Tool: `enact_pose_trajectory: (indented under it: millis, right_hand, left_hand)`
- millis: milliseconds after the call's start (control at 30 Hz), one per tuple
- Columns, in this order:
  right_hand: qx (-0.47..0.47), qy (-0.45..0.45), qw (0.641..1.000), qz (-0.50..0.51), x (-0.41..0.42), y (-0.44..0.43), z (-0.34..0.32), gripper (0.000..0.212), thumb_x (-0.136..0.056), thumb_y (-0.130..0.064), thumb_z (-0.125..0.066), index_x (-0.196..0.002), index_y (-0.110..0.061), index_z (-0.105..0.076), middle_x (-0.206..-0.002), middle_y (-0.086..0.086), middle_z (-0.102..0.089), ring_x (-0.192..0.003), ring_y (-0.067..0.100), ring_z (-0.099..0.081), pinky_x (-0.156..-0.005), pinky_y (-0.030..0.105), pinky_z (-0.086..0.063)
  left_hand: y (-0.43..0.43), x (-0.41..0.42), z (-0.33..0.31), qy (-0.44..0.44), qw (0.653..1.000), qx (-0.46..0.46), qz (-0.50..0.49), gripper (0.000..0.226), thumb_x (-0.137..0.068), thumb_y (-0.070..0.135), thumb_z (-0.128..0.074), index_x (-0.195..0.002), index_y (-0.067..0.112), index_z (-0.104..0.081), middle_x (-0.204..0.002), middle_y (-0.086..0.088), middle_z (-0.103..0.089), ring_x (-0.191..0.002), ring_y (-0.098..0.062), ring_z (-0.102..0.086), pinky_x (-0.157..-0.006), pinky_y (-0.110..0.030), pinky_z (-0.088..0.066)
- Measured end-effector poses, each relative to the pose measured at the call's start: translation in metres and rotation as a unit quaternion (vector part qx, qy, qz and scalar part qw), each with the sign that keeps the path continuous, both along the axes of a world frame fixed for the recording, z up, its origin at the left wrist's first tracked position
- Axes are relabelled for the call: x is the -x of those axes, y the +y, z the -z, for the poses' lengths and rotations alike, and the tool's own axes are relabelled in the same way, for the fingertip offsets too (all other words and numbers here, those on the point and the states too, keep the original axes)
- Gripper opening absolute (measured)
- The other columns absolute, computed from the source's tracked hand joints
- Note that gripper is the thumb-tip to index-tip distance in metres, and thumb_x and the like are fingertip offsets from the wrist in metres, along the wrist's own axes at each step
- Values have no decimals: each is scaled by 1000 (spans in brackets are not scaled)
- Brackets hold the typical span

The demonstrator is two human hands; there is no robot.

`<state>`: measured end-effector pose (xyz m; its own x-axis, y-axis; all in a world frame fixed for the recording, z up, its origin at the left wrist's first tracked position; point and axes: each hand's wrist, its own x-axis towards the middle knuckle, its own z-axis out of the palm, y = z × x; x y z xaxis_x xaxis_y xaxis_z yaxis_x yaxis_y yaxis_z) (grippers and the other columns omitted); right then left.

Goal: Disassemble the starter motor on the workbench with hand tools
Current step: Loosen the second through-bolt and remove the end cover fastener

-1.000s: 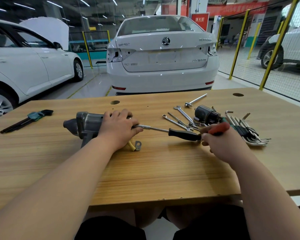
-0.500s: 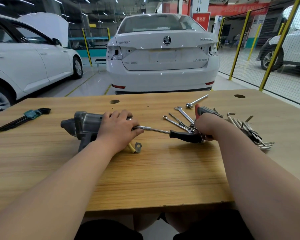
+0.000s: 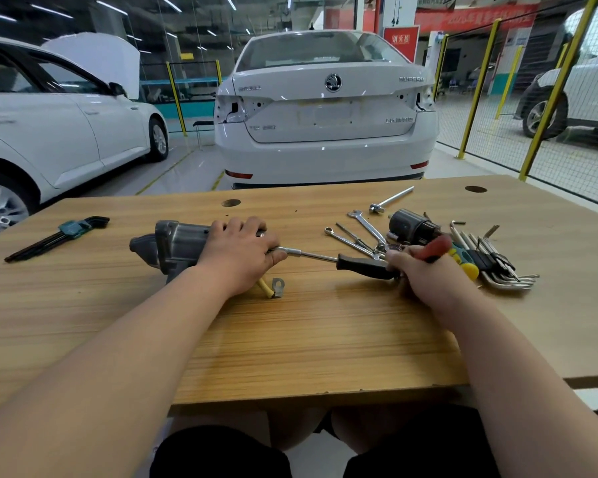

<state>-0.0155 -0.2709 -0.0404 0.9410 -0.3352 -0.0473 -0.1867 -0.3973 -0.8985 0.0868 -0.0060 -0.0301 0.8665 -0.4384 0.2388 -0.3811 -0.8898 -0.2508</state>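
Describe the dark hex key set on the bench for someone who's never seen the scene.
On the wooden workbench, look at the far-left side, well left of the grey starter motor under the left hand. The hex key set lies alone there: black keys in a teal holder, unlike the silver key set on the right beside the wrenches.
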Motion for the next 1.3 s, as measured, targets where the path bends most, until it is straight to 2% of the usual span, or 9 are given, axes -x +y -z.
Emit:
enact_pose_trajectory:
  millis: [100,233,400,533,800,900,1067,1200,1300]
  right_hand:
    - [71,-18,997,-14,14,5,4,32,-94,-47,-60,-80,-19,-66,-70,3,-61,-72,20,-58,-59,31,-38]
    - [77,1,997,-20,14,6,-5,34,-95,-48,-57,-83,-18,-69,-73,5,-62,-72,21,-59,-60,31,-39]
    - [-31,55,998,2,-21,-7,-20,38,-94,-42,-58,-66,-16,-61,-63,1,-63,-58,18,-50,-53,32,-43]
    - [-44,127,991,9,-50,-14,-28,28,-95,-38,-59,-74,-20,-58,-46,-6,-57,-42,9,-40,-38,19,-33]
    - [37,248,968,29,-80,-9,-26,23,-98,-27,-54,-85,-10,-59,-63,2,-53,-50,13,-40,-39,17,-32]
    - [65,196,978,36,-77,-7,-21,25,-99,-28,-52,-91,-6,-59,-72,5,-55,-56,15,-44,-43,23,-36]
    - [12,-23,998,65,-55,-6,-5,27,-99,-35,-53,-103,-11,-65,-77,2,-66,-69,18,-57,-58,33,-46]
    - [-49,-21,998,33,-34,-2,-2,24,-96,-39,-59,-86,-21,-71,-91,4,-71,-87,23,-64,-90,47,-53]
    - [7,-28,999,18,-14,1,3,26,-94,-43,-60,-81,-24,-72,-86,6,-68,-81,21,-61,-68,36,-47]
  left_hand:
    - [0,0,1,-6,1000,-2,2,47,-93,64,-20,-123,43,-49,-139,4,-35,-124,-24,-34,-98,-44,-23]
    - [1,0,1,-12,1000,-2,5,47,-93,64,-20,-124,43,-48,-139,3,-36,-123,-24,-35,-97,-44,-23]
    - [2,0,3,-23,1000,7,13,46,-92,63,-20,-122,43,-49,-138,4,-36,-122,-23,-35,-95,-41,-21]
    - [2,0,4,-28,999,12,15,44,-93,62,-23,-120,42,-51,-136,5,-37,-122,-22,-35,-94,-41,-21]
    - [2,-2,6,-37,999,21,14,44,-92,64,-23,-120,44,-51,-137,6,-37,-122,-22,-35,-97,-41,-21]
    - [2,-2,6,-38,999,19,12,46,-91,64,-21,-120,44,-51,-138,5,-37,-122,-22,-35,-96,-41,-22]
    - [1,0,2,-16,1000,22,6,47,-94,63,-21,-123,42,-51,-139,4,-37,-123,-23,-34,-97,-43,-22]
    - [-1,2,-1,-2,1000,18,-1,47,-95,61,-19,-128,43,-48,-140,4,-36,-124,-24,-33,-98,-43,-21]
    - [-2,3,-3,1,1000,11,-7,46,-96,61,-19,-127,42,-48,-141,3,-35,-125,-24,-33,-100,-44,-22]
